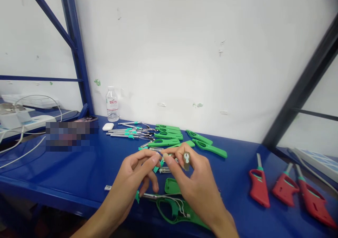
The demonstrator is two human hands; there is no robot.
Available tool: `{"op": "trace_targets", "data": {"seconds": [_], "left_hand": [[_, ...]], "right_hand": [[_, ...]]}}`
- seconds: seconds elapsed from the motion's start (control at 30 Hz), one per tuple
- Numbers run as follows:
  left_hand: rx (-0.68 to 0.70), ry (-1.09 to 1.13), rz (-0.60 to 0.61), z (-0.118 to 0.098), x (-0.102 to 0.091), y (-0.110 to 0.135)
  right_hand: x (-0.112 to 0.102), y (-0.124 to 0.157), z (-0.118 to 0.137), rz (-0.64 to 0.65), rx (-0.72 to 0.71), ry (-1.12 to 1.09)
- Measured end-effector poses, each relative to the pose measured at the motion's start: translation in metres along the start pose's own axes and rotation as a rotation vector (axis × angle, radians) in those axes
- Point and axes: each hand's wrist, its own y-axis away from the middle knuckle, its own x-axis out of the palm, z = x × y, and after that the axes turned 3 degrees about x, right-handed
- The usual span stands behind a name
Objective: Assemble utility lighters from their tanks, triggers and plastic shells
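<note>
Lying at the near side of the blue table (79, 174), beneath the hands, an open green handle shell (195, 215) contains thin wires (181, 202); a metal tube (149, 196) with a teal collar (137, 196) extends from it to the left. A green cover piece (171, 186) lies just beyond the shell, partly hidden by the right hand (195, 176). The right hand grips a small metal part (186, 158) between its fingers, with the part's round end exposed, above the table. The left hand (137, 172) has its thumb and index finger brought together beside the right fingertips; whether they pinch anything cannot be determined. To the right, well apart from the hands, three red lighters (285, 188) lie in a row, nozzles directed to the far side. Beyond the hands are several green handles (163, 142); to their left, metal tubes with teal collars (121, 131) lie side by side. Farther left are a white case (108, 127) and, behind it, an upright clear bottle (112, 105) near the white wall (169, 54).
</note>
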Motion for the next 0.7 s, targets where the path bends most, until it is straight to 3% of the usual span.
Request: {"op": "trace_targets", "data": {"seconds": [0.1, 0.27, 0.37, 0.57, 0.7], "left_hand": [[0.014, 0.017, 0.011, -0.002, -0.005, -0.004], [0.035, -0.009, 0.1, -0.003, -0.01, -0.01], [0.076, -0.158, 0.152, -0.002, -0.012, -0.009], [0.287, -0.639, 0.075, 0.001, -0.012, -0.002], [0.412, -0.774, 0.083, 0.001, -0.014, -0.003]], "right_hand": [[-0.013, 0.001, -0.002, 0.067, 0.078, 0.183], [-0.023, 0.002, -0.009, 0.163, 0.128, 0.168], [-0.023, 0.001, -0.009, 0.199, 0.118, 0.211], [-0.028, -0.004, -0.008, 0.343, 0.126, 0.257], [-0.027, -0.003, -0.007, 0.3, 0.075, 0.251]]}}
